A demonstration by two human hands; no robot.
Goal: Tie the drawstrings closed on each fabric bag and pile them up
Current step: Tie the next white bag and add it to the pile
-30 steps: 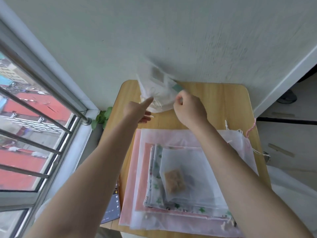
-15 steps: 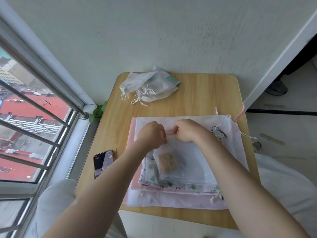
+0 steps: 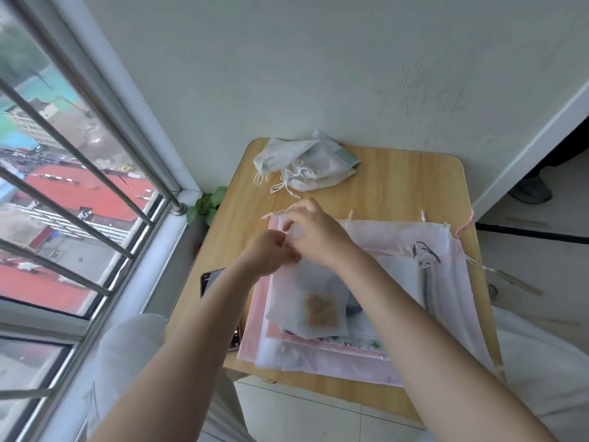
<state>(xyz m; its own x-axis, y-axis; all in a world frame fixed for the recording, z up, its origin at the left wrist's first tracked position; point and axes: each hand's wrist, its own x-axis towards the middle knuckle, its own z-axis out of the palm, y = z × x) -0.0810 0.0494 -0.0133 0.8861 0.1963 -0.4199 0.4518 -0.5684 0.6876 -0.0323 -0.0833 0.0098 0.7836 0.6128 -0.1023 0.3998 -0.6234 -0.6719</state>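
Your left hand [image 3: 271,252] and right hand [image 3: 314,232] have risen off the stack — both now pinch the mouth of the small white drawstring bag [image 3: 307,301], drawstring [image 3: 275,214] trailing out; tying begins, tied pile [image 3: 302,169] waiting at the table's [image 3: 414,186] far edge.

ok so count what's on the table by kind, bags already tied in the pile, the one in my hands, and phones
Tied bags in the far pile: at least 2, overlapping
Small bag with brown patch, being handled: 1
Phone: 1
Total: at least 4
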